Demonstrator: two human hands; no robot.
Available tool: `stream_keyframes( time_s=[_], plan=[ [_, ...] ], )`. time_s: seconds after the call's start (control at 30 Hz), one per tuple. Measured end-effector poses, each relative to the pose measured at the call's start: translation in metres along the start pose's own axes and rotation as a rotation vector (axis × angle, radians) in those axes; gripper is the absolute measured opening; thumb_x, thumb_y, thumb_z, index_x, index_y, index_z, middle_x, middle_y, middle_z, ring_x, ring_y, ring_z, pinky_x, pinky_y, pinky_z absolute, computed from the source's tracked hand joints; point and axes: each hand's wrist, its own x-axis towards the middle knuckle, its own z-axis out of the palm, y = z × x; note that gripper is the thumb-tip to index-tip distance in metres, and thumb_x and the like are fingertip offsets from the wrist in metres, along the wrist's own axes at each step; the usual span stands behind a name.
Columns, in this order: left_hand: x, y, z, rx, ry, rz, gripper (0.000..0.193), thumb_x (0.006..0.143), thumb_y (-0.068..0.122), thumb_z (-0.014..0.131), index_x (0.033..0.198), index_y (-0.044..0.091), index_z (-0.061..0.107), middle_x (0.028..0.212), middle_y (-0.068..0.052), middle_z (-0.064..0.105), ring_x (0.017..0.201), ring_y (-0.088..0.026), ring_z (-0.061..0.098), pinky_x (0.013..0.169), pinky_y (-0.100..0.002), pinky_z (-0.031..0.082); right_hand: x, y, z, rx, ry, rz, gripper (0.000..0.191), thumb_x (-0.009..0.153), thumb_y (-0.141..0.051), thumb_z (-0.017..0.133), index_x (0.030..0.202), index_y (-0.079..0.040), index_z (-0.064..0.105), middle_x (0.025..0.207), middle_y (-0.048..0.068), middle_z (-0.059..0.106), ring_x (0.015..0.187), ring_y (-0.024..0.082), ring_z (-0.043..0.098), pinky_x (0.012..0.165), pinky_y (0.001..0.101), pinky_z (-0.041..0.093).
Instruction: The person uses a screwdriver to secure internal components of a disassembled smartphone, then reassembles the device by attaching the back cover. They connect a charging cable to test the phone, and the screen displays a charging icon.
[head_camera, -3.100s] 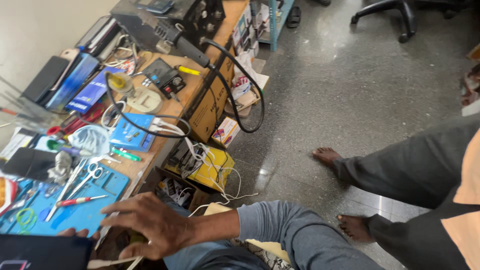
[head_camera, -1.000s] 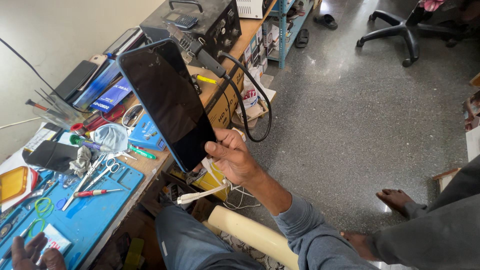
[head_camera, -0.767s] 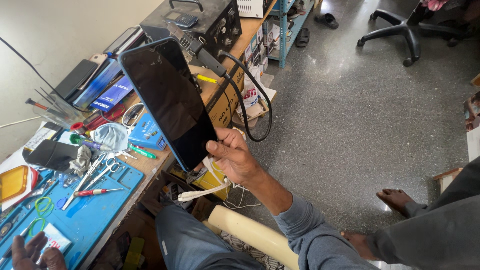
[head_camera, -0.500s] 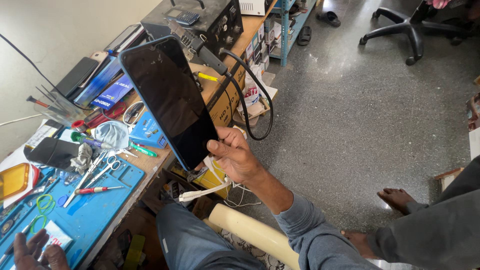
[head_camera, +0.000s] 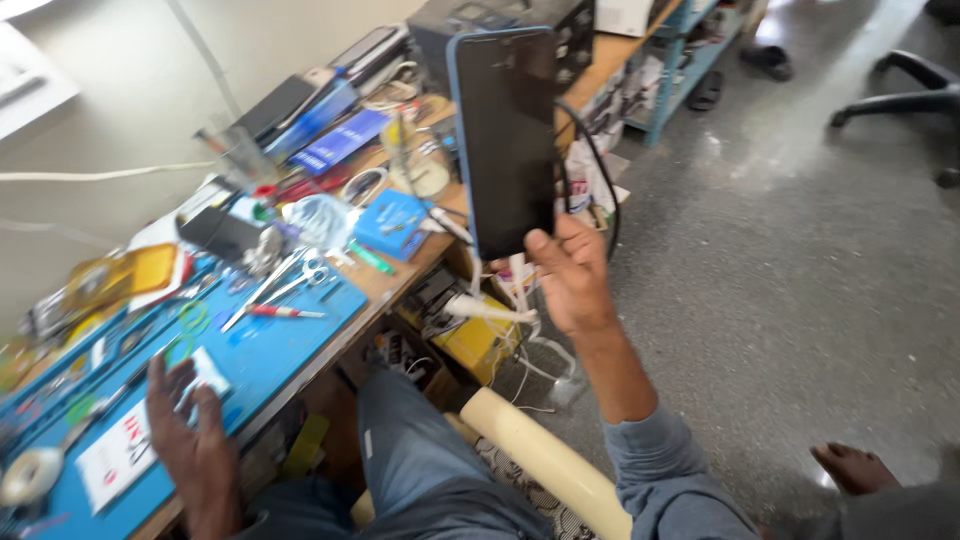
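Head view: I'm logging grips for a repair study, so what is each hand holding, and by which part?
The right hand holds a dark phone upright by its bottom end. The left hand holds nothing, resting on the blue mat.

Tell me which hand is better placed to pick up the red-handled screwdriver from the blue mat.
Left. The left hand rests open on the blue mat, the same surface where the red-handled screwdriver lies. The right hand is off the bench, busy holding the phone upright.

dark phone screen (head_camera: 505, 140) being held upright above bench | blue flat box (head_camera: 392, 222) lying at bench edge | white-red card (head_camera: 125, 445) lying on blue mat
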Motion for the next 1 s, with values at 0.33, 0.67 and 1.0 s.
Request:
stream_keyframes(
  time_s=[0.33, 0.67, 1.0],
  plan=[
    [-0.003, 0.081, 0.054, -0.787, -0.418, -0.247, 0.066, 0.096, 0.017, 0.064, 0.154, 0.0, 0.037, 0.143, -0.018, 0.061, 0.128, -0.028, 0.062, 0.108, -0.04, 0.049, -0.02, 0.052, 0.041, -0.226, -0.196, 0.17, 0.027, 0.103, -0.013, 0.068, 0.12, 0.008, 0.068, 0.099, 0.014, 0.077, 0.082, 0.016, 0.072, 0.073, 0.0284, 0.056],
    [-0.004, 0.084, 0.064, -1.582, -0.321, -0.519, 0.094, 0.098, 0.076, 0.025, 0.151, 0.001, 0.046, 0.136, -0.012, 0.065, 0.124, -0.024, 0.063, 0.111, -0.041, 0.049, -0.052, 0.095, 0.09, -0.224, -0.434, 0.417, 0.031, 0.098, -0.013, 0.067, 0.123, 0.007, 0.068, 0.106, 0.009, 0.076, 0.092, 0.009, 0.069, 0.083, 0.0239, 0.055],
    [-0.016, 0.084, 0.064, -1.731, -0.354, -0.266, 0.11, 0.099, 0.085, 0.026, 0.157, -0.006, 0.042, 0.118, -0.016, 0.066, 0.114, -0.024, 0.066, 0.104, -0.038, 0.056, -0.06, 0.119, 0.086, -0.185, -0.462, 0.522, 0.028, 0.1, -0.013, 0.067, 0.116, 0.009, 0.068, 0.095, 0.013, 0.077, 0.082, 0.014, 0.073, 0.074, 0.0275, 0.058]
  ],
)
